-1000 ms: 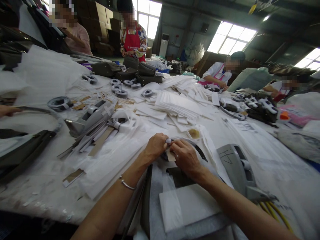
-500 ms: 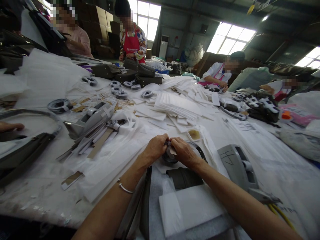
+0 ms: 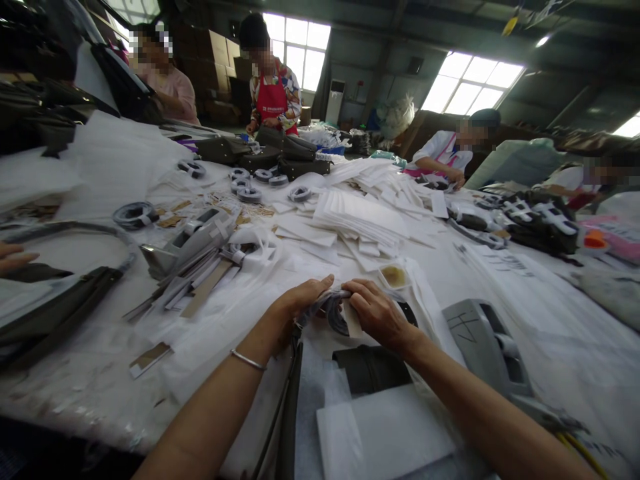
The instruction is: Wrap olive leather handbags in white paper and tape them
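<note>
My left hand (image 3: 306,299) curls round a bag strap (image 3: 320,303) in greyish wrapping, its thumb stretched along the top and its other fingers mostly hidden. The closed fingers of my right hand (image 3: 376,310) pinch the same strap. Below that hand hangs a pale strip (image 3: 352,320), and behind it lies a dark wrapped coil (image 3: 336,313). Under my forearms rests a dark olive bag (image 3: 286,410), with a dark flap-like piece (image 3: 373,368) and a white foam sheet (image 3: 385,427) on its grey lining.
A grey tape dispenser (image 3: 487,340) stands at right, another (image 3: 193,237) at left. Foam sheets (image 3: 355,217) are piled ahead. Wrapped coils (image 3: 249,193) lie farther back. A co-worker's hand (image 3: 15,259) is beside a bag (image 3: 60,307) at left. Several people work around the table.
My left hand has moved slightly left and down along the strap, away from my right hand, and more wrapped strap shows between them. The camera view has shifted slightly.
</note>
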Motion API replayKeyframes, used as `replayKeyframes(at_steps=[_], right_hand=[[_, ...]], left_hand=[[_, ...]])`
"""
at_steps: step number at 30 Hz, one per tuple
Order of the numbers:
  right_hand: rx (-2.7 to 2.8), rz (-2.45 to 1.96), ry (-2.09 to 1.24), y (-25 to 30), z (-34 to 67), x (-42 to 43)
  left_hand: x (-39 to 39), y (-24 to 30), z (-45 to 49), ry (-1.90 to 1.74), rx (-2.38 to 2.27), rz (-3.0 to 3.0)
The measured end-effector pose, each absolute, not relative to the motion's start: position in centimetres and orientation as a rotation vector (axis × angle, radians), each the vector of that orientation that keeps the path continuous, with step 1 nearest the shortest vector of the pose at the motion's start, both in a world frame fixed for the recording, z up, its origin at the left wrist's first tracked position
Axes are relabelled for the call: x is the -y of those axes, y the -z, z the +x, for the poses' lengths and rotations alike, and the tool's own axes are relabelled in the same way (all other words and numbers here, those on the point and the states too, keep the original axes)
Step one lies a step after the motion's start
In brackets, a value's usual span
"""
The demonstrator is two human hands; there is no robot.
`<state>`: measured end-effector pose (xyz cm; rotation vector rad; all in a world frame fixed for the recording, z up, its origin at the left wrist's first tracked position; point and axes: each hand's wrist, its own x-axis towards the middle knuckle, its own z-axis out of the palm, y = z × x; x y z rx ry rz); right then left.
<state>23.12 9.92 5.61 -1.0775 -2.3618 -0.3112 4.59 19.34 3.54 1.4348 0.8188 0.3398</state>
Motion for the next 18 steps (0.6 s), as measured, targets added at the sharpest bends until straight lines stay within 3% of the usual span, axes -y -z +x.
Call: replayKeyframes(at_steps=[13,18], right_hand=[[2.331,-1.040,0.277,-7.7,22.1,-8.2],[2.244,-1.062,0.073,-7.5,22.3,-7.4]], left_hand=[[-19.3,-5.6,6.6,-0.433,-0.903,1.664],[-17.5,-6.3,6.7,-0.567,-1.056,1.893]])
